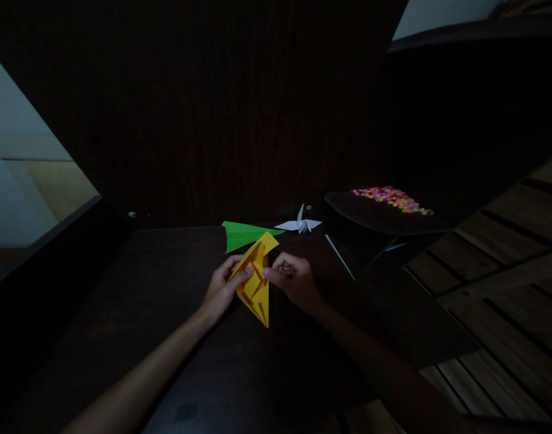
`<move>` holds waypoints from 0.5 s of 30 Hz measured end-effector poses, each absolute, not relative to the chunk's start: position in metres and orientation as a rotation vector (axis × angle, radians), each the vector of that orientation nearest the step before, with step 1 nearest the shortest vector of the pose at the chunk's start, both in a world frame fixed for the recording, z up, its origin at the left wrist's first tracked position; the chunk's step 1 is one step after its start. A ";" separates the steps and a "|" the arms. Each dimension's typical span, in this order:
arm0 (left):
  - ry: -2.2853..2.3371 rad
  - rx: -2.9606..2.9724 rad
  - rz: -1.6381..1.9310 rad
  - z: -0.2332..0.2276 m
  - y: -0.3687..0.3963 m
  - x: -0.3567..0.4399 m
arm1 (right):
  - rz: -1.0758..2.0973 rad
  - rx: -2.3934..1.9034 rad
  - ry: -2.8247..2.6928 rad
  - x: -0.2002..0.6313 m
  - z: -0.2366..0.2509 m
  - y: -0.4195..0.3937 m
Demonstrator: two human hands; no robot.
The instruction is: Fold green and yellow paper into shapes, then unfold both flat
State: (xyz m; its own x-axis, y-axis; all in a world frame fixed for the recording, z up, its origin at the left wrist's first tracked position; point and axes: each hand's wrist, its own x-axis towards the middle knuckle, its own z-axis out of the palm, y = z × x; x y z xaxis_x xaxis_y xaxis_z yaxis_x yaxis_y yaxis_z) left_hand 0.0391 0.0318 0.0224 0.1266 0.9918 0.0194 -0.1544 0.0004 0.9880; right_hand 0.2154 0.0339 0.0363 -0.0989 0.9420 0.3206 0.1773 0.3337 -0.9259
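Note:
A yellow folded paper (258,283), with several creased flaps and a pointed lower end, is held up over the dark tabletop (176,355). My left hand (225,278) grips its left side, the thumb lying across the front and the fingers behind. On the opposite edge, my right hand (296,277) is closed with curled fingers, its thumb tip against the paper. Just beyond the yellow paper lies a green folded paper (242,234), partly covered by it. A white paper crane (301,225) sits to the right of the green piece's tip.
A tall dark panel (235,120) rises behind the tabletop, and a low dark side board (45,259) bounds the left. At right, small pink and yellow pieces (391,198) lie on a dark rounded surface (361,211). A thin pale strip (340,257) lies nearby, with wooden slats (506,319) beyond.

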 end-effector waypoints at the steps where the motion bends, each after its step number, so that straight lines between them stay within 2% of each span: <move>1: 1.005 1.170 1.203 0.023 0.032 0.039 | 0.837 -1.074 -1.597 0.214 0.035 0.032; 7: 1.056 1.239 1.226 0.025 0.031 0.039 | 0.594 -1.118 -1.773 0.212 0.029 0.030; 15: 1.063 1.332 1.265 0.027 0.031 0.037 | 0.567 -1.136 -1.811 0.214 0.029 0.032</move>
